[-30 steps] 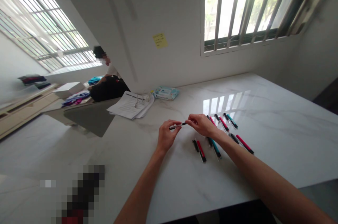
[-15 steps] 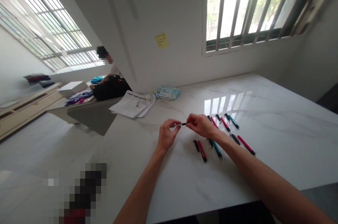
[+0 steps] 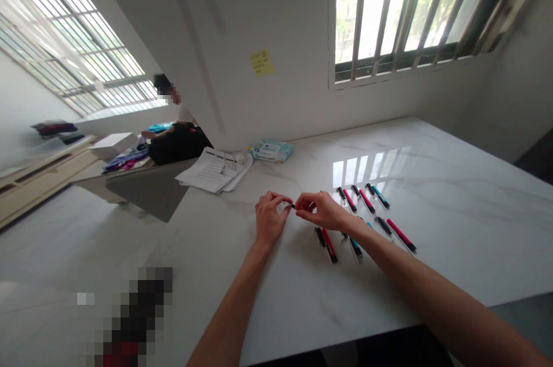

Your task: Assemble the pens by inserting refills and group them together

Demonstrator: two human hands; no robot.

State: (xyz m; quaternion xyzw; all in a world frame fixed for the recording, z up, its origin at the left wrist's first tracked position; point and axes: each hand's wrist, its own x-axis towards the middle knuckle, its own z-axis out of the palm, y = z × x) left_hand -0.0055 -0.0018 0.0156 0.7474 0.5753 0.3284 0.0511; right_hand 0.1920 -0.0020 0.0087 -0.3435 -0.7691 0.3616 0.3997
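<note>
My left hand (image 3: 268,219) and my right hand (image 3: 318,210) meet over the white marble table (image 3: 432,194), both pinched on one thin pen (image 3: 292,205). Only a short dark bit of the pen shows between the fingertips. Just right of my right hand lie several pens with red or teal barrels: a red one (image 3: 329,243) and a teal one (image 3: 355,245) nearest me, a red one (image 3: 400,234) further right, and others (image 3: 365,199) behind.
A stack of printed papers (image 3: 213,170) and a pack of wipes (image 3: 272,151) lie at the table's far side by the wall. A yellow sticky note (image 3: 261,63) hangs on the wall. A person (image 3: 175,136) sits at another table at the left.
My hands have come closer together, so less of the pen shows between them. The pens on the table have not moved.
</note>
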